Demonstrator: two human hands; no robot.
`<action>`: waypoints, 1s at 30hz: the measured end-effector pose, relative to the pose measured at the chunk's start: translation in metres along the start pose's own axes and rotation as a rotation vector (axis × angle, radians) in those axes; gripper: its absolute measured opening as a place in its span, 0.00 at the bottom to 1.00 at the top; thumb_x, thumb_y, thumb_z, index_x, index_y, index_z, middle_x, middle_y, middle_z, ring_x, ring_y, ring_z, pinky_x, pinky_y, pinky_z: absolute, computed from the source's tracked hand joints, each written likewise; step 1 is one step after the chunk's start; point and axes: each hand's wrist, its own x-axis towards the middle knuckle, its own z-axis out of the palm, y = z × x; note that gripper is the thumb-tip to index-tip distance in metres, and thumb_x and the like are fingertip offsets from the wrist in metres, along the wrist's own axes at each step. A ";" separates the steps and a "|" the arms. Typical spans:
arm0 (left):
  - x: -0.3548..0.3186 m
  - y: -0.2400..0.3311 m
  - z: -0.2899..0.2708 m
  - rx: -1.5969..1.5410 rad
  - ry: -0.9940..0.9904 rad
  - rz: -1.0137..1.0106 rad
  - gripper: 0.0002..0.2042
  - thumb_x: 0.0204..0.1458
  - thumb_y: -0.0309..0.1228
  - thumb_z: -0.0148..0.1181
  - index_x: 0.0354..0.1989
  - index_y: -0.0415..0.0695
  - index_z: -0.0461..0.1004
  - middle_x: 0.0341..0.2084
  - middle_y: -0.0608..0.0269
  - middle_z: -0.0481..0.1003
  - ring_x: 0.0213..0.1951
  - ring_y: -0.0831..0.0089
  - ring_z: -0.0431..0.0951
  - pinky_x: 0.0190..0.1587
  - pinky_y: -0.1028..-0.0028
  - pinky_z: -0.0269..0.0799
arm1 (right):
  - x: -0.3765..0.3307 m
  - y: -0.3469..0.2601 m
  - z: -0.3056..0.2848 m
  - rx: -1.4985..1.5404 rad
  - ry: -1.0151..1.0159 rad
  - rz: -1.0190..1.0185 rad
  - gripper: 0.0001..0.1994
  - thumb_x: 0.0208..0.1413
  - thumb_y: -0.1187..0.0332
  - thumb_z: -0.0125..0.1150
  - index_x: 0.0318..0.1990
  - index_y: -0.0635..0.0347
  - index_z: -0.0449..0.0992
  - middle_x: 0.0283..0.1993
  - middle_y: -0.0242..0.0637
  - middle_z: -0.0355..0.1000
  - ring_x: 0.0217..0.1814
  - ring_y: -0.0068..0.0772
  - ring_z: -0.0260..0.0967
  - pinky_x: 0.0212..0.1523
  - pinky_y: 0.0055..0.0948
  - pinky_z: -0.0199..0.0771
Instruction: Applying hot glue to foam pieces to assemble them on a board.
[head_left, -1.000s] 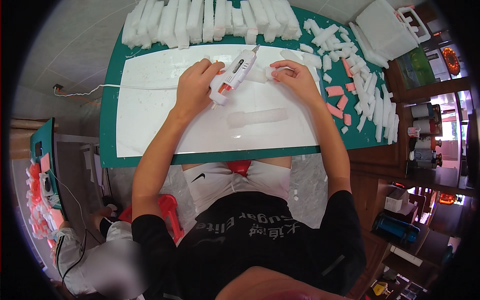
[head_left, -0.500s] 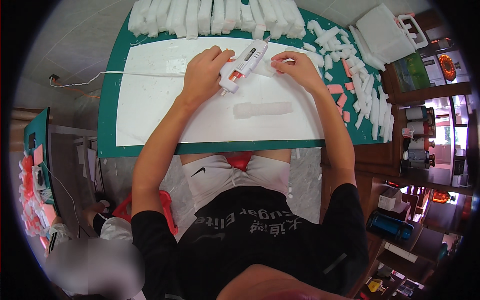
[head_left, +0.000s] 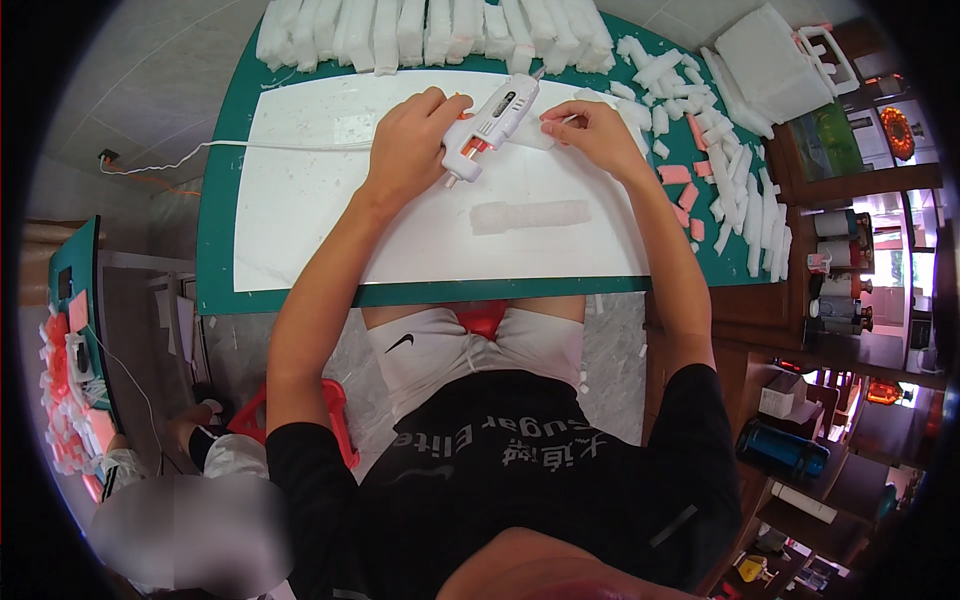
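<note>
L hand (head_left: 415, 140) gripping glue gun (head_left: 492, 125); R hand (head_left: 590, 130) pinching foam strip (head_left: 535, 135) at board's (head_left: 300, 200) far edge. White box (head_left: 770, 60) at mat's (head_left: 215, 230) far-right corner.

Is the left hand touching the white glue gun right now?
Touching. The head view shows the left hand wrapped around the white glue gun's handle, no gap between them.

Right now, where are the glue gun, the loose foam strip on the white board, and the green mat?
glue gun (head_left: 492, 122), head view, on its white body.
foam strip (head_left: 530, 215), head view, on its middle.
green mat (head_left: 215, 210), head view, on its bare left border.
</note>
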 end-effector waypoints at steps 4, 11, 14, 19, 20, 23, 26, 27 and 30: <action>0.000 -0.002 -0.001 0.020 -0.015 0.004 0.20 0.39 0.17 0.65 0.43 0.46 0.76 0.30 0.61 0.73 0.34 0.61 0.75 0.34 0.63 0.70 | -0.001 0.003 0.001 -0.009 0.021 -0.038 0.12 0.56 0.65 0.69 0.44 0.62 0.84 0.35 0.33 0.78 0.35 0.20 0.70 0.39 0.21 0.70; 0.001 0.000 -0.002 0.004 -0.013 -0.002 0.21 0.37 0.16 0.65 0.44 0.47 0.76 0.31 0.60 0.73 0.34 0.60 0.75 0.33 0.63 0.70 | -0.001 0.009 0.004 -0.039 0.053 -0.069 0.12 0.55 0.63 0.69 0.43 0.59 0.86 0.36 0.32 0.78 0.38 0.23 0.66 0.42 0.25 0.68; 0.000 -0.001 -0.002 0.038 -0.016 -0.004 0.22 0.37 0.16 0.65 0.44 0.46 0.76 0.31 0.60 0.73 0.34 0.60 0.75 0.34 0.64 0.71 | -0.001 0.010 0.006 -0.056 0.066 -0.063 0.12 0.55 0.62 0.70 0.43 0.58 0.86 0.36 0.32 0.77 0.38 0.23 0.65 0.43 0.25 0.68; 0.002 -0.004 -0.004 0.017 0.009 -0.032 0.22 0.37 0.16 0.66 0.44 0.46 0.77 0.31 0.61 0.73 0.34 0.60 0.76 0.34 0.64 0.72 | 0.001 0.015 0.007 -0.037 0.074 -0.071 0.12 0.54 0.62 0.70 0.42 0.58 0.86 0.36 0.32 0.77 0.37 0.23 0.64 0.43 0.24 0.67; 0.002 -0.005 -0.006 0.018 0.006 -0.031 0.22 0.37 0.16 0.66 0.44 0.46 0.77 0.31 0.61 0.73 0.34 0.60 0.76 0.34 0.64 0.72 | 0.001 0.015 0.008 -0.041 0.075 -0.073 0.12 0.54 0.62 0.70 0.42 0.58 0.86 0.37 0.32 0.77 0.37 0.23 0.64 0.42 0.24 0.67; 0.005 -0.009 -0.008 -0.005 0.055 -0.037 0.23 0.36 0.17 0.68 0.45 0.47 0.77 0.31 0.61 0.73 0.33 0.60 0.76 0.34 0.65 0.72 | 0.003 0.021 0.007 -0.013 0.068 -0.066 0.12 0.54 0.62 0.71 0.41 0.58 0.86 0.37 0.32 0.77 0.37 0.22 0.64 0.42 0.25 0.68; 0.005 -0.014 -0.008 0.005 0.081 -0.076 0.22 0.37 0.19 0.69 0.45 0.47 0.77 0.31 0.60 0.73 0.33 0.60 0.76 0.34 0.66 0.73 | 0.002 0.021 0.009 -0.029 0.089 -0.075 0.12 0.53 0.61 0.71 0.40 0.58 0.86 0.37 0.32 0.78 0.37 0.22 0.64 0.41 0.25 0.68; 0.006 -0.014 -0.010 0.000 0.100 -0.082 0.22 0.37 0.19 0.69 0.45 0.46 0.77 0.31 0.60 0.73 0.33 0.59 0.76 0.34 0.66 0.73 | 0.002 0.021 0.010 -0.026 0.090 -0.075 0.12 0.53 0.61 0.71 0.40 0.58 0.86 0.37 0.32 0.78 0.37 0.22 0.64 0.41 0.25 0.68; 0.007 -0.015 -0.013 -0.006 0.133 -0.085 0.21 0.38 0.19 0.69 0.45 0.46 0.77 0.31 0.60 0.73 0.32 0.59 0.76 0.34 0.67 0.73 | 0.001 0.018 0.009 -0.048 0.095 -0.085 0.12 0.53 0.61 0.71 0.40 0.57 0.86 0.37 0.32 0.78 0.36 0.23 0.64 0.42 0.25 0.68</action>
